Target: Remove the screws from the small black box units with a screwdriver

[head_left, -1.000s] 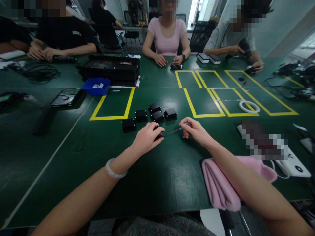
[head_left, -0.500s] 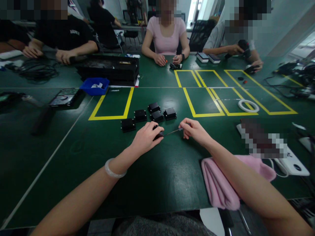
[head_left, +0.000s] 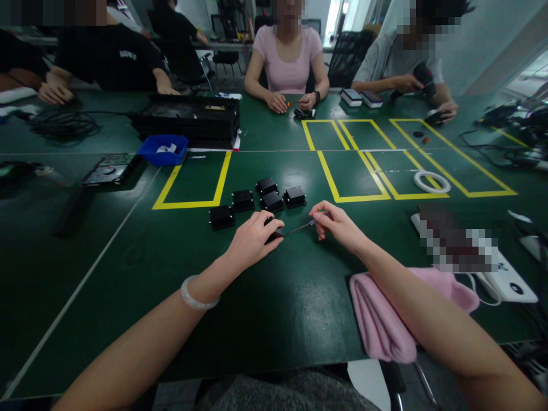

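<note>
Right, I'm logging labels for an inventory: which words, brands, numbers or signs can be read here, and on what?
None reads clearly.
Black shirt across the table: pale chest lettering, too blurred.
White item at right: dark marks, too small.
Small black blocks: no lettering I can make out.

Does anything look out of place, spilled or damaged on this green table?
Only mildly: the flat white ring lies across one side of a yellow tape outline rather than wholly inside it. I see nothing spilled or visibly damaged.
</note>
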Tool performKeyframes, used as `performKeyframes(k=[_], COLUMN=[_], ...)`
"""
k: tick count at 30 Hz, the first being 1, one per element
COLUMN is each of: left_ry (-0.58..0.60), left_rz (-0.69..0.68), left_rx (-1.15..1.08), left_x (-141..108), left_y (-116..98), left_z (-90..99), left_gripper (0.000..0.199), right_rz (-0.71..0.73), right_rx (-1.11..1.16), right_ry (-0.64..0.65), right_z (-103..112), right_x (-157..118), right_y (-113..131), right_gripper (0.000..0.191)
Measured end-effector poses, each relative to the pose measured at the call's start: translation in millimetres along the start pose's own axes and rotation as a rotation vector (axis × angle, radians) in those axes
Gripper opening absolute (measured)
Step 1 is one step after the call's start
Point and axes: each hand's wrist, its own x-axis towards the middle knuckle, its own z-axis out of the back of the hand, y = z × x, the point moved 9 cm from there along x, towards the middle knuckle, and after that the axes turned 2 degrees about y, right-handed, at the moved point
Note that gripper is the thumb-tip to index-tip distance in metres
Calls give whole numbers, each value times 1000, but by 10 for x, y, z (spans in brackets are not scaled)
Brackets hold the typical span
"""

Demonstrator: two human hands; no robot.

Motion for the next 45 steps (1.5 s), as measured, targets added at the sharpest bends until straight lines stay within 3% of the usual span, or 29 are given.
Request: performKeyframes(k=[45], left_ry=[4], left_rz=[7], left_rx=[2], left_x=[-7], left_y=[14], left_z=[-20], left_gripper=[28], right_rz=[4], right_rx=[-14], right_ry=[3], right_z=[-5], right_x=[-6], right_y=[0], right_gripper=[26])
